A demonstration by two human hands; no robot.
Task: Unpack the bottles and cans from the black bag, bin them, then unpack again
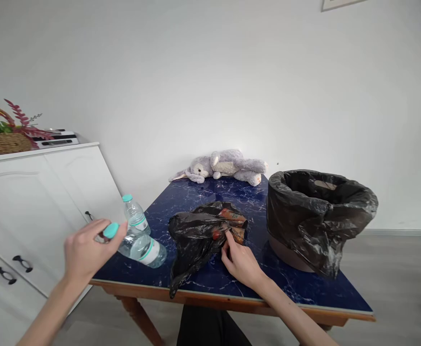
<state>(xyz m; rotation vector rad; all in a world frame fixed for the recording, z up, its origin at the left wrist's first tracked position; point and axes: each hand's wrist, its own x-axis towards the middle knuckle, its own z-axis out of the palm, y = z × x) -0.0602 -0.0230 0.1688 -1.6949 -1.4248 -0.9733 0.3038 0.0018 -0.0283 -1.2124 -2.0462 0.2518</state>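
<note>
My left hand (94,245) is wrapped round the neck of a clear plastic bottle (149,251) with a teal cap, which tilts over the table's left side. A second clear bottle (137,216) with a teal cap stands just behind it. In the middle of the table lies a crumpled black plastic bag (199,235) with orange and red items (234,217) partly showing at its right side. My right hand (241,259) touches the bag's right side, its index finger stretched out and its thumb apart; I see nothing held in it.
A bin (293,254) lined with a black bag (300,216) stands on the table's right. A grey plush rabbit (228,166) lies at the back of the blue marbled table (170,199). To the left, a white cabinet (26,206) bears a flower basket (6,142).
</note>
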